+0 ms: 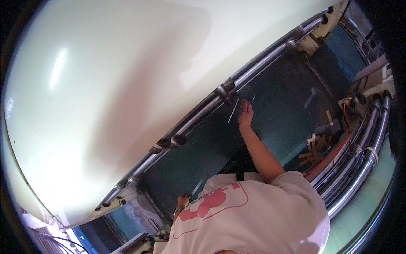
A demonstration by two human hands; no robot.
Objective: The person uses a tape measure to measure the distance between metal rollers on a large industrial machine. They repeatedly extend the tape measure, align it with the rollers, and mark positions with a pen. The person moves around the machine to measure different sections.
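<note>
My right hand [245,113] is closed around thin bent metal that looks like a hex key [253,99], beside a dark clamp collar [226,90] on a pair of steel bars [249,75]. Another thin L-shaped metal rod [233,112], also like a hex key, shows between that hand and the collar; whether it is held I cannot tell. Lower down, close to my shirt, my left hand [183,200] is closed on a narrow pale strip [197,186] with marks like a ruler. Part of the left hand is in shadow.
A huge glossy white roller [139,84] fills the upper left, behind the bars. More collars [169,144] sit along the bars. At right run several steel rollers [359,156] and a red hose [323,164]. Wood scraps [315,150] lie on the dark green floor [275,110].
</note>
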